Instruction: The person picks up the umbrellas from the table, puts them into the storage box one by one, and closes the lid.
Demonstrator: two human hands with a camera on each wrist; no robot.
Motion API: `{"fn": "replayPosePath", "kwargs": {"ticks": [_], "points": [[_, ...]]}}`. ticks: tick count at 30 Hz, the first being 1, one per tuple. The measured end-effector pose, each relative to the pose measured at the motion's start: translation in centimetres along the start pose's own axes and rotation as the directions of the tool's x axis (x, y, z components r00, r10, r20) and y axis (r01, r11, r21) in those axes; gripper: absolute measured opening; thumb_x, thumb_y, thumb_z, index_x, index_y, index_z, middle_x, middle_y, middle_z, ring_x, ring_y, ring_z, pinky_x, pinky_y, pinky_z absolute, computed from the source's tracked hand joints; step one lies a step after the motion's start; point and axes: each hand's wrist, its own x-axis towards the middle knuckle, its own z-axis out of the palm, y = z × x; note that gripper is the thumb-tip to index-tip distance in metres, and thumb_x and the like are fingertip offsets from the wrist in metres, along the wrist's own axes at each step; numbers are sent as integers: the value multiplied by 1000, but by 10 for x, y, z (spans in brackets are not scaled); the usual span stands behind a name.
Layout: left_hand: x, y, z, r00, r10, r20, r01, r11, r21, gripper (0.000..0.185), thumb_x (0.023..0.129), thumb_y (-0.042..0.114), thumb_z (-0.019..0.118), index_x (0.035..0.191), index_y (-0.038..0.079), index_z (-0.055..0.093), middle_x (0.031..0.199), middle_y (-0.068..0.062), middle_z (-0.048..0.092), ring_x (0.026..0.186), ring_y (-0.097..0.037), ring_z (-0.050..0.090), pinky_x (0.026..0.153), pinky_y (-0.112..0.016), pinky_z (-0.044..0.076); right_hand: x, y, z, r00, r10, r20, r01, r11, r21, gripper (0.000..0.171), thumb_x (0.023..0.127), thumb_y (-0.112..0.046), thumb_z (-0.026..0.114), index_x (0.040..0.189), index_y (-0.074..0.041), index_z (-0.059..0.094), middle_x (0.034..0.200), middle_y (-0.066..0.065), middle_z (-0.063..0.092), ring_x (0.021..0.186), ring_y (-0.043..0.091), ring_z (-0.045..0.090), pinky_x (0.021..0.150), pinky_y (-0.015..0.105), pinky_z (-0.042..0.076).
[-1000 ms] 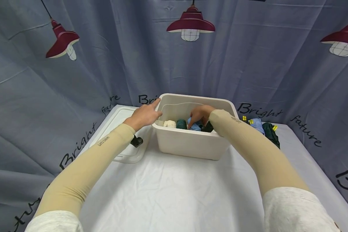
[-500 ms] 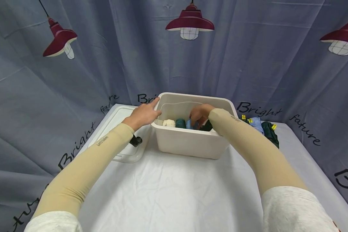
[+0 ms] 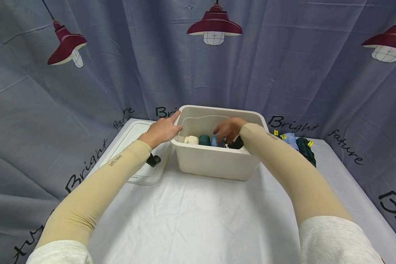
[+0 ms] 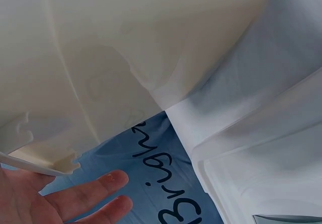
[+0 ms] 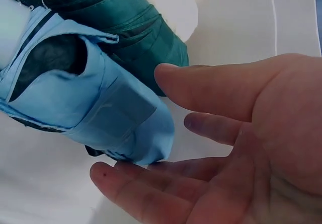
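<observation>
Inside the white plastic box (image 3: pixel 214 161), a blue folded umbrella (image 5: pixel 126 113) lies beside a dark green one (image 5: pixel 156 38), with a cream one (image 3: pixel 191 140) beyond them. My right hand (image 3: pixel 230 129) reaches into the box, thumb and fingers spread around the end of the blue umbrella, fingertips right by its lower edge. A dark bundle (image 3: pixel 236 143) shows below that wrist. My left hand (image 3: pixel 161 132) rests at the box's left rim, thumb and index finger against it. Its other fingers (image 4: pixel 100 191) extend loosely outside the box wall.
A white lid (image 3: pixel 155 174) lies on the table under my left forearm. Right of the box are blue (image 3: pixel 289 140) and dark green (image 3: pixel 306 150) fabric bundles with yellow tags. A grey-blue curtain (image 3: pixel 151 66) hangs behind the table.
My right hand has let go of the blue umbrella, which now sits beside the green one in the box, and its fingers have spread. My left hand has stayed at the rim.
</observation>
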Motion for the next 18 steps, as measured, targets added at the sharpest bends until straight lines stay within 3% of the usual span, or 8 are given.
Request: {"fn": "replayPosePath", "kwargs": {"ticks": [6, 13, 18], "points": [[-1, -1, 1, 1000, -3, 4, 3, 1000, -1, 74, 98, 45, 42, 164, 26, 13, 148, -19, 52, 97, -31, 63, 85, -49, 50, -4, 4, -1, 1000, 7, -3, -7, 1000, -15, 85, 94, -20, 68, 161, -4, 19, 161, 29, 24, 130, 43, 54, 112, 55, 38], [-1, -1, 2, 1000, 3, 3, -3, 1000, 0, 75, 99, 44, 43, 164, 25, 12, 146, -19, 54, 95, -31, 64, 86, -49, 50, -6, 7, 3, 999, 35, -2, -35, 997, -71, 80, 94, -25, 66, 159, -1, 25, 155, 26, 37, 123, 40, 56, 104, 47, 46], [-1, 0, 1, 1000, 4, -1, -4, 1000, 2, 75, 99, 45, 43, 164, 25, 12, 147, -20, 54, 96, -31, 64, 86, -49, 50, -5, 4, 1, 998, 46, 43, -43, 997, -62, 77, 97, -21, 60, 160, 0, 20, 153, 23, 38, 119, 37, 55, 100, 42, 45]]}}
